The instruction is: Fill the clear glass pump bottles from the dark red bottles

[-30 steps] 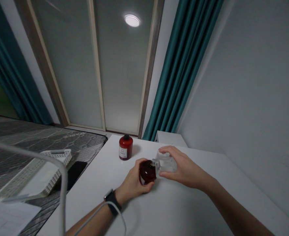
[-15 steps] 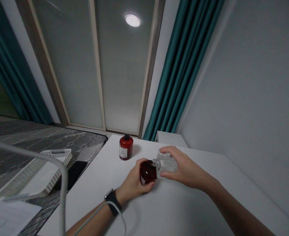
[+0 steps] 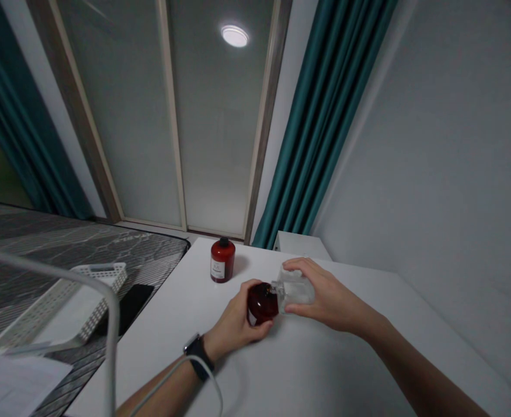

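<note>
My left hand is wrapped round a dark amber bottle low over the white table. In my right hand is a clear bottle, tipped on its side with its neck pointing left. That neck meets the mouth area of the amber bottle; whether liquid runs between them I cannot tell. Behind my left hand, another amber bottle with a black cap and a white label stands upright on the table.
Left of the table, a white perforated basket, a black flat object and white paper lie on a grey patterned surface. A pale curved tube crosses the left foreground. A white cabinet stands beyond the table.
</note>
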`<move>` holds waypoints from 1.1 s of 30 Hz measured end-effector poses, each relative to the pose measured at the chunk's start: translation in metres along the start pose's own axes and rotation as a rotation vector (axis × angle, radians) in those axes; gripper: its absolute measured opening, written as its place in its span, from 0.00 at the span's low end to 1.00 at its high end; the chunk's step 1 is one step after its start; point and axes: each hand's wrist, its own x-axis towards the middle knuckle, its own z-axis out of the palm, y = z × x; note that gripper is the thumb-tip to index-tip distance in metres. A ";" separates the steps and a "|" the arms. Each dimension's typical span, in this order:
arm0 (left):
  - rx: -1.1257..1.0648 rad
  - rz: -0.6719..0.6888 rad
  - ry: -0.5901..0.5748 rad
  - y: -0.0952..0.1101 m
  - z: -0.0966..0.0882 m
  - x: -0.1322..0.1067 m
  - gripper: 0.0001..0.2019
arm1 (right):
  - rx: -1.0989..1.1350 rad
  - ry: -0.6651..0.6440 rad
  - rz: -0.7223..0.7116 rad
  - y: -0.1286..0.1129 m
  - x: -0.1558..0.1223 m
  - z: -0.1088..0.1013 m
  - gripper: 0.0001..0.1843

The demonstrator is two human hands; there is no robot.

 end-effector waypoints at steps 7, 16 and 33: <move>0.013 -0.019 -0.004 0.000 0.001 0.000 0.35 | -0.006 0.003 -0.005 0.002 0.001 0.001 0.29; 0.023 -0.014 0.002 -0.002 0.000 -0.001 0.36 | 0.001 -0.002 -0.013 0.002 0.000 -0.001 0.30; 0.024 -0.026 0.006 0.000 0.001 -0.001 0.36 | -0.005 -0.020 -0.019 0.000 0.002 -0.003 0.30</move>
